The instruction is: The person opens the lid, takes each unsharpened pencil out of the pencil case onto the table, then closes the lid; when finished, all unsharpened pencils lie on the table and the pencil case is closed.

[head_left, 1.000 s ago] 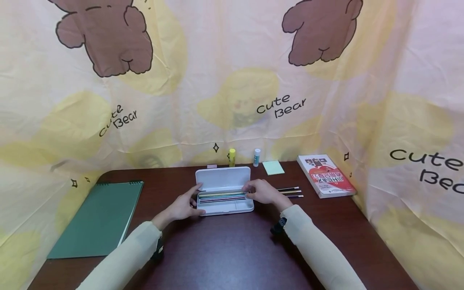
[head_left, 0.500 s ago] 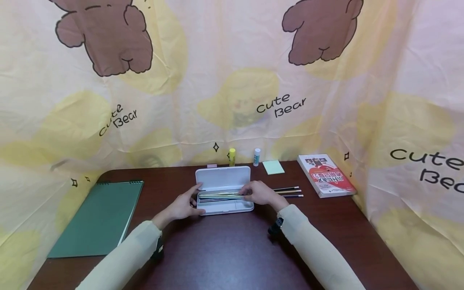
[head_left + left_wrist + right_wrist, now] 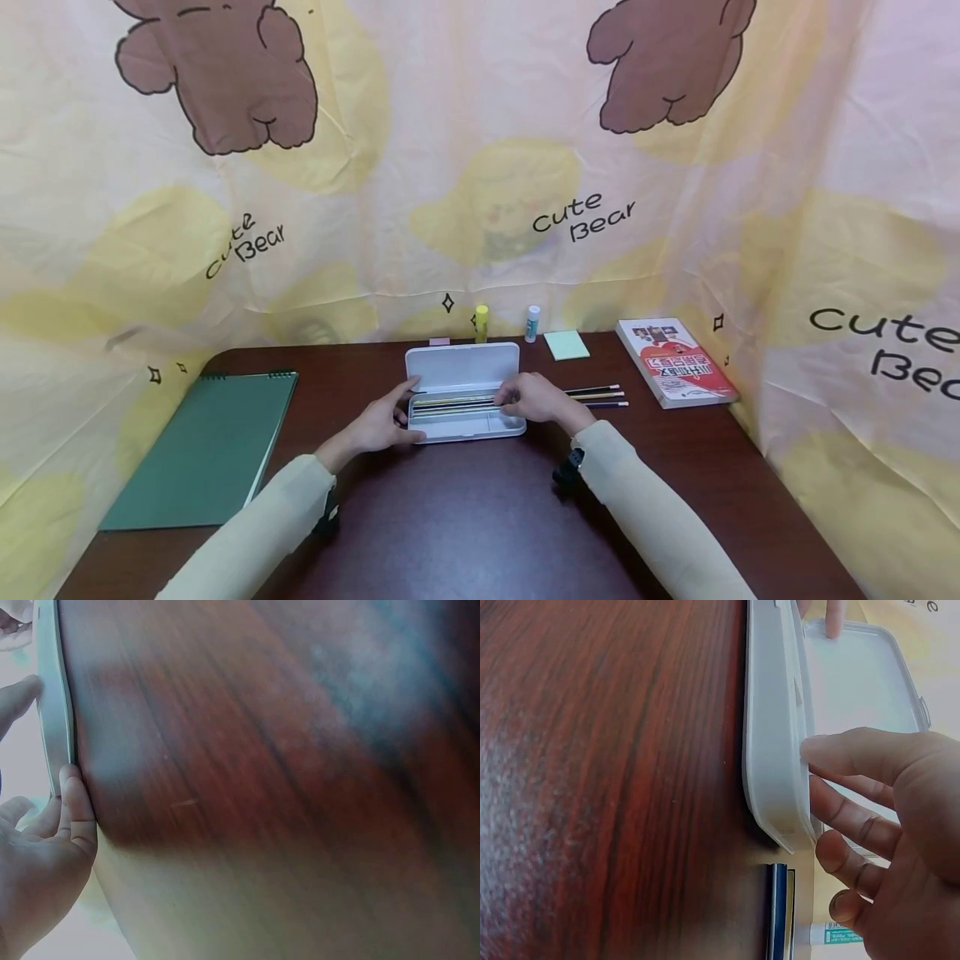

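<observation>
An open white pencil case (image 3: pixel 461 371) lies mid-table with several pencils (image 3: pixel 453 403) in its tray. My left hand (image 3: pixel 382 425) clamps the case's left end between forefinger and thumb; the left wrist view shows fingers (image 3: pixel 75 810) against the case's wall (image 3: pixel 54 690). My right hand (image 3: pixel 536 398) is at the case's right end, fingers curled over the pencils' ends. In the right wrist view that hand (image 3: pixel 885 847) has its thumb over the case's rim (image 3: pixel 769 735), and the wall hides the pencils. Three loose pencils (image 3: pixel 600 397) lie just right of the case.
A green spiral notebook (image 3: pixel 206 450) lies at the left. At the back are a yellow glue stick (image 3: pixel 481 323), a blue-capped one (image 3: pixel 532 323), green sticky notes (image 3: pixel 566 345) and a pink eraser (image 3: pixel 438 342). A red book (image 3: pixel 675 362) is at the right. Bear-print cloth surrounds the table.
My right hand has shifted slightly left along the case, and the pencils under it have shifted and now lie level in the tray. The left hand has stayed put.
</observation>
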`<state>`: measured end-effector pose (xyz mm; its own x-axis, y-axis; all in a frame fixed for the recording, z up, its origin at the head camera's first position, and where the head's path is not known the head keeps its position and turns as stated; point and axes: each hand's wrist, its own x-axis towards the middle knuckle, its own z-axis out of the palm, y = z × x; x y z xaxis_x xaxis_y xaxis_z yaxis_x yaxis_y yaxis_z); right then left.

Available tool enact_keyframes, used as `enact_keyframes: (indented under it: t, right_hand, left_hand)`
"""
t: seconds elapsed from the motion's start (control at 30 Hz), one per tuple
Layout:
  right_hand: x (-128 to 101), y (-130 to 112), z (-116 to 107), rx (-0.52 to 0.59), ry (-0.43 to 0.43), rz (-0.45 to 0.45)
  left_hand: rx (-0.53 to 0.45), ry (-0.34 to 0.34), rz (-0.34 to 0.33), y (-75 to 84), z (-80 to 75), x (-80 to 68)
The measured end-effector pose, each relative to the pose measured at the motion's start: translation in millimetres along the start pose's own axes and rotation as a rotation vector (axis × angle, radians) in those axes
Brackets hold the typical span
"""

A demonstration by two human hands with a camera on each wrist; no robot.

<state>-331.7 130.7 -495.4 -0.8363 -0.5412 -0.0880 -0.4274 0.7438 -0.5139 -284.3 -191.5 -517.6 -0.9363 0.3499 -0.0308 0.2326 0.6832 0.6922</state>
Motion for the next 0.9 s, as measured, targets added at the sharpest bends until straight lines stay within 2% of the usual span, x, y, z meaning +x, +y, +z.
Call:
enact_keyframes:
  t: [0.5, 0.9]
  right_hand:
    - [0.0, -3.1, -0.5, -0.021, -0.019, 0.009]
    - [0.4, -0.2, 0.3, -0.031, 0.011, -0.023]
  left_hand:
    - [-0.006, -0.001, -0.021, 1.5, 0.1, -0.7]
    - [0.006, -0.002, -0.021, 2.1, -0.8, -1.3]
